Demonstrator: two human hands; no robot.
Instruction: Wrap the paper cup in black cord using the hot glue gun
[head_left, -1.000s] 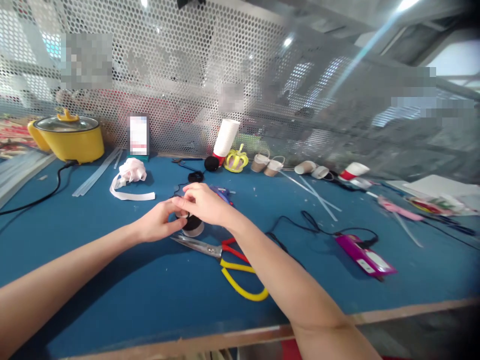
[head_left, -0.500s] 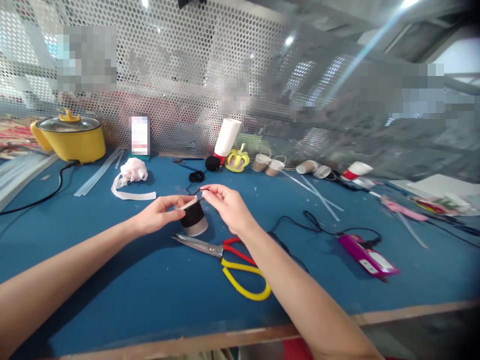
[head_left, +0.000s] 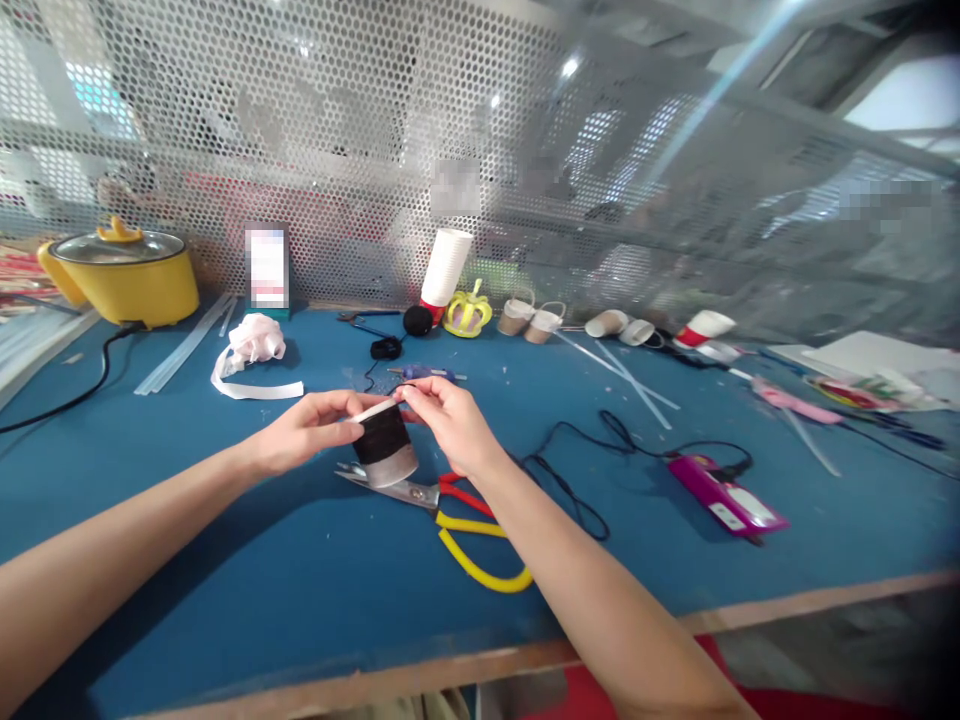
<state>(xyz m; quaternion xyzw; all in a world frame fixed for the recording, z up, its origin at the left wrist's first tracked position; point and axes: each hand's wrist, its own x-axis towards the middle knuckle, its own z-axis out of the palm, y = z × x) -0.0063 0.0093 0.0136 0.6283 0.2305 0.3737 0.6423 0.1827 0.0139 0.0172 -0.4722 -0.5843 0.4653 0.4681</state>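
My left hand (head_left: 319, 430) grips a paper cup (head_left: 390, 466) by its rim side; black cord is wound around much of its wall, leaving a pale band at one end. The cup is held tilted above the scissors' blades. My right hand (head_left: 442, 415) pinches the black cord (head_left: 407, 388) close to the cup's rim. From there the cord runs back to a small black coil (head_left: 386, 347) on the table. Beneath the cup and my right forearm lie large scissors (head_left: 472, 522) with red and yellow handles.
Behind the hands are a blue-handled tool (head_left: 429, 374), a black ball (head_left: 418, 321), stacked white cups (head_left: 448, 262) and a yellow crown (head_left: 469, 312). A yellow electric pot (head_left: 124, 280) and white ribbon (head_left: 257, 342) are at left. A purple power strip (head_left: 727, 497) with its cable is at right.
My right hand has come in closer to the cup's rim with the cord. The cup has shifted slightly and now covers part of the scissors' blades. The view has turned a little.
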